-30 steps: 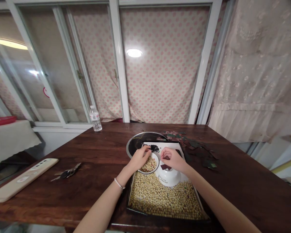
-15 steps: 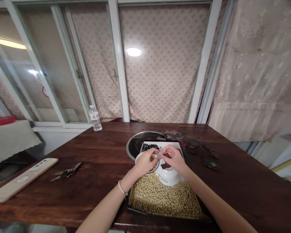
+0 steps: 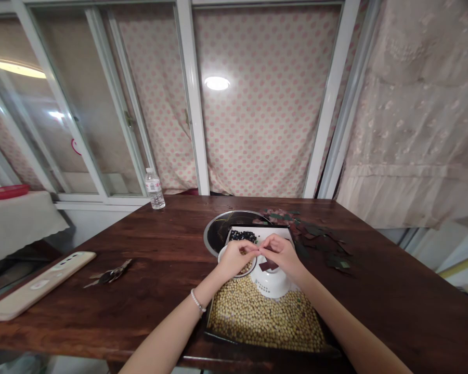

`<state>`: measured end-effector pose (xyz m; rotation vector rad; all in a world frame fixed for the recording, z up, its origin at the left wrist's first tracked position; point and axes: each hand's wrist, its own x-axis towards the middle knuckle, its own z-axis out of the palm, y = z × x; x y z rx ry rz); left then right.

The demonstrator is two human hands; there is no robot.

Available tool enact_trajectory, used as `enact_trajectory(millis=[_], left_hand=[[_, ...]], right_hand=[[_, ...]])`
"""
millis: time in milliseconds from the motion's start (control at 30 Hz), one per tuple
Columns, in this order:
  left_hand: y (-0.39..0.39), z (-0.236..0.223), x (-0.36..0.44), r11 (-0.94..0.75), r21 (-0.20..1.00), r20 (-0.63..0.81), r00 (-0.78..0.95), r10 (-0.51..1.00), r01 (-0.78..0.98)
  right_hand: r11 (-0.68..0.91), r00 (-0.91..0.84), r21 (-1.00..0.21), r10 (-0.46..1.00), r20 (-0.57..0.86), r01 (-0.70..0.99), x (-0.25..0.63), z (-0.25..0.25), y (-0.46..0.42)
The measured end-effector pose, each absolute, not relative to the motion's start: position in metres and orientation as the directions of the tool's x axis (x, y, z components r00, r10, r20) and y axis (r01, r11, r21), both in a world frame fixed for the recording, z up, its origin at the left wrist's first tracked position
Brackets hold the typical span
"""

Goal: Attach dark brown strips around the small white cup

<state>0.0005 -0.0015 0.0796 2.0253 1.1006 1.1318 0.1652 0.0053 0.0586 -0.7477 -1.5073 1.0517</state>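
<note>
My left hand (image 3: 237, 258), with a pearl bracelet (image 3: 197, 301) at the wrist, pinches thumb and finger together above a white bowl (image 3: 222, 254) of round tan beads. Its fingertips meet those of my right hand (image 3: 277, 253), also closed in a pinch. Whatever lies between them is too small to make out. Below my right hand, a white bowl (image 3: 272, 287) with small holes seems to stand upside down, a dark reddish-brown flat piece (image 3: 268, 266) over its top. Both bowls stand in a shallow black-edged box (image 3: 261, 227) with many round tan beads (image 3: 265, 322) at the near side.
Black beads (image 3: 242, 237) lie at the box's far left, in front of a dark round inset (image 3: 217, 236). Dark green and reddish scraps (image 3: 320, 232) spread to the right. A water bottle (image 3: 154, 189), keys (image 3: 109, 275) and a phone (image 3: 42, 283) are on the wooden table (image 3: 152, 244).
My hands have come together: the left fingertips moved right and now meet the right ones, where a small gap showed before. The view has shifted slightly.
</note>
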Motion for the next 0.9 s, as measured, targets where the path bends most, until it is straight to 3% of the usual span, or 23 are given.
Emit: enact_trajectory(millis=[467,700,900], left_hand=[[0.007,0.071,-0.003,-0.475,0.784,0.401,0.258,0.879,0.399],[0.042,0.083,-0.016,-0.500,0.659,0.465,0.219,0.858,0.561],[0.088,0.082,-0.019,-0.486,0.521,0.419,0.287,0.862,0.701]], right_hand=[[0.390,-0.187,-0.911,0.893,0.409,-0.132,0.166,0.057,0.006],[0.375,-0.100,-0.918,0.916,0.388,-0.128,0.170,0.049,0.015],[0.372,-0.118,-0.925,0.918,0.379,-0.082,0.174,0.048,0.014]])
